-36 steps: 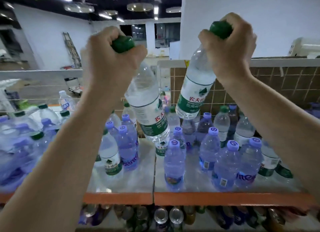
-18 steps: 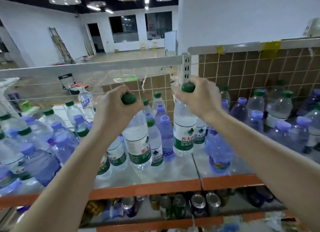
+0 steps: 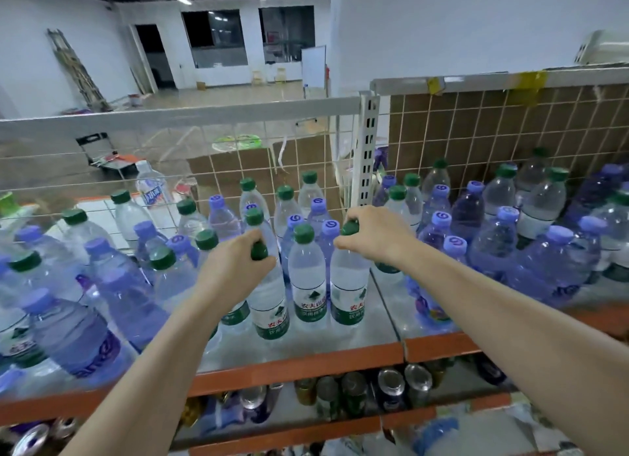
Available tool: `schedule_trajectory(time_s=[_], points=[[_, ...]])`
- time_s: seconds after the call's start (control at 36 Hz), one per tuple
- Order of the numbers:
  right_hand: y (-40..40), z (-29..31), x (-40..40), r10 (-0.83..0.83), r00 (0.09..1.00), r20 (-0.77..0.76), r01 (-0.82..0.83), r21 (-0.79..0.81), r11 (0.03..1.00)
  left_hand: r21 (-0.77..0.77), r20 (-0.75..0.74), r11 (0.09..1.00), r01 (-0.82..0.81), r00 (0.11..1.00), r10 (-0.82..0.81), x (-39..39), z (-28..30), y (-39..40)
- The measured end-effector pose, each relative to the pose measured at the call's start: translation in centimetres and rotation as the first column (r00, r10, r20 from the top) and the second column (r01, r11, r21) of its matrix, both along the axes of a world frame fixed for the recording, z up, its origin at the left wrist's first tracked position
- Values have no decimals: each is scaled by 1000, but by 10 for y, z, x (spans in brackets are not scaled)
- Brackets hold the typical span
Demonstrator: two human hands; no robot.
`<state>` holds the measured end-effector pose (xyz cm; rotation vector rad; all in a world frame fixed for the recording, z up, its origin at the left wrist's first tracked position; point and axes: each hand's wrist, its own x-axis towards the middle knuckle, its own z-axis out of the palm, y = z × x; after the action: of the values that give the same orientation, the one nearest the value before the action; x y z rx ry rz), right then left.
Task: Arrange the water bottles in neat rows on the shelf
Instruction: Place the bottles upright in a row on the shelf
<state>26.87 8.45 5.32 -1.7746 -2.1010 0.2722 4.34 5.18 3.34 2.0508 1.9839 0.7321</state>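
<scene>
Head view, the only one. Near centre, left hand (image 3: 235, 268) curled round the green cap and neck of a clear green-labelled bottle (image 3: 269, 306); at about 2 o'clock from it, right hand (image 3: 371, 237) gripping the cap of a second green-labelled bottle (image 3: 349, 295). Both bottles upright, bases on or just at the shelf (image 3: 296, 367) surface near its front edge, a third matching bottle (image 3: 308, 278) standing between them, the three close together in a short line.

Judged from this: one short front row formed, both held bottles apparently placed but not yet released. Much left. At 9 o'clock, a jumble of purple and green-capped bottles (image 3: 102, 285), several leaning or lying. At 3 o'clock, another mixed cluster (image 3: 531, 237), upright mostly, not in clear lines. At 12 o'clock, behind the hands, mixed bottles standing loosely against the wire grid (image 3: 238, 156). At 6 o'clock, cans (image 3: 391, 387) on the lower shelf, apart from the task.
</scene>
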Motion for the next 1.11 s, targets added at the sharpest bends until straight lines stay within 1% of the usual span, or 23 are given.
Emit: schedule_trajectory(time_s=[0.06,0.14,0.22,0.28,0.42,0.44,0.5,0.58,0.64,0.67,0.72,0.75,0.86,0.94,0.97,1.06,1.11], points=[[0,1,-2,9,1000,27,-8,-40,999,-2,-44,1000,-5,999,5,0,2,2],[-1,4,-2,37,997,61,-28,-153,988,-25,-162,1000,-8,987,4,-1,7,4],[0,11,-4,74,996,57,-55,-276,960,-57,-292,998,0,956,-17,1,13,8],[0,13,-6,90,994,57,-67,-325,944,-68,-355,998,12,934,-35,3,16,10],[5,19,-4,148,976,162,-74,-392,917,-125,-422,991,56,901,-104,4,18,19],[8,20,-3,142,977,161,-65,-408,911,-135,-424,989,59,899,-112,4,20,21],[16,25,0,89,990,111,-37,-405,913,-129,-409,990,53,907,-101,5,28,26],[29,33,3,17,1000,17,-11,-285,958,-73,-284,996,57,956,-76,8,44,37],[35,37,5,34,999,9,-32,-217,976,-41,-214,995,92,972,-99,13,54,47],[38,38,5,53,998,20,-47,-210,977,-46,-182,993,110,976,-117,15,58,53],[44,37,5,92,995,29,-83,-234,969,-90,-134,986,141,979,-153,22,62,66],[46,36,5,105,994,23,-96,-250,963,-115,-137,981,155,976,-170,26,62,72],[51,28,1,154,988,33,-136,-313,940,-250,-195,949,191,950,-243,41,57,89],[54,23,-3,194,980,49,-163,-364,917,-327,-254,929,171,932,-260,48,49,99],[56,20,-5,201,979,42,-171,-377,910,-353,-246,922,160,935,-257,49,45,104],[62,10,-9,197,980,40,-167,-385,908,-446,-137,882,150,963,-233,49,36,114],[64,4,-11,192,981,17,-171,-377,910,-487,-100,860,154,968,-230,49,34,117]])
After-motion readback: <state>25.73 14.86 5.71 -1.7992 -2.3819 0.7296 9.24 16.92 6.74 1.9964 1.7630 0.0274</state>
